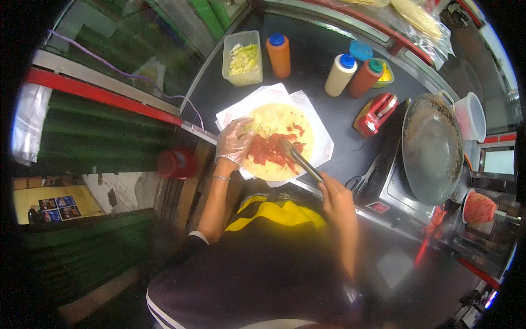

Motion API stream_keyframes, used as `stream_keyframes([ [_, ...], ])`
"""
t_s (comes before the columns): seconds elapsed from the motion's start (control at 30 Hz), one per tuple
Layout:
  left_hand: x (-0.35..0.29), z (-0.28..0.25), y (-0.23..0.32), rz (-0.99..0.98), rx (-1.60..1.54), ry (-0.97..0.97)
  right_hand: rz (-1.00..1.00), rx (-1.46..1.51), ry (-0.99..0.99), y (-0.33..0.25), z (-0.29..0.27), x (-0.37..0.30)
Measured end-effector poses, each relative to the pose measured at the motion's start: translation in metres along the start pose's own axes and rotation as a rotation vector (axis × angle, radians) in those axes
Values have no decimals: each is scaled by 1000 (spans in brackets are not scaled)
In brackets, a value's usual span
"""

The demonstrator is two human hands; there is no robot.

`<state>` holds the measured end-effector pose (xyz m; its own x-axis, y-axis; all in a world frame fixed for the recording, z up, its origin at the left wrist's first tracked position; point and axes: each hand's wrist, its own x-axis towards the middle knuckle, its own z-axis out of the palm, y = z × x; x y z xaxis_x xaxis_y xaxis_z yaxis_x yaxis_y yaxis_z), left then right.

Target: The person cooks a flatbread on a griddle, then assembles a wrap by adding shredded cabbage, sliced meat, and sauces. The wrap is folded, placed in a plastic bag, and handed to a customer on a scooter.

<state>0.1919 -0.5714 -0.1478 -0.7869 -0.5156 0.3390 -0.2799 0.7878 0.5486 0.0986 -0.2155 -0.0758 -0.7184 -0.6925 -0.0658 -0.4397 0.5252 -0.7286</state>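
A round flatbread lies on white paper sheets on the dark counter. Shredded pale vegetable and strips of reddish meat are spread over its middle. My left hand, in a clear plastic glove, rests at the flatbread's left edge against the filling, fingers and thumb apart. My bare right hand grips metal tongs, their tips in the meat.
Behind the paper stand a tub of shredded vegetable, an orange squeeze bottle, a white bottle and a red bottle. To the right are a red-capped container, scissors and a large pan on a stove.
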Motion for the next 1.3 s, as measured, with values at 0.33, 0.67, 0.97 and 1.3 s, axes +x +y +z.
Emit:
stream_keyframes([
  [0.33, -21, 7, -9, 323, 4, -154, 20, -214, -28, -25, -18, -8],
  [0.67, 12, 14, 71, -332, -1196, -379, -6, 110, 125, -16, -61, -31],
  [0.97, 12, -6, 88, -194, -339, -408, 135, 114, 403, 55, -128, -88],
  [1.3, 100, 105, 143, -103, -715, -39, 607, -467, 847, 284, -280, -175],
])
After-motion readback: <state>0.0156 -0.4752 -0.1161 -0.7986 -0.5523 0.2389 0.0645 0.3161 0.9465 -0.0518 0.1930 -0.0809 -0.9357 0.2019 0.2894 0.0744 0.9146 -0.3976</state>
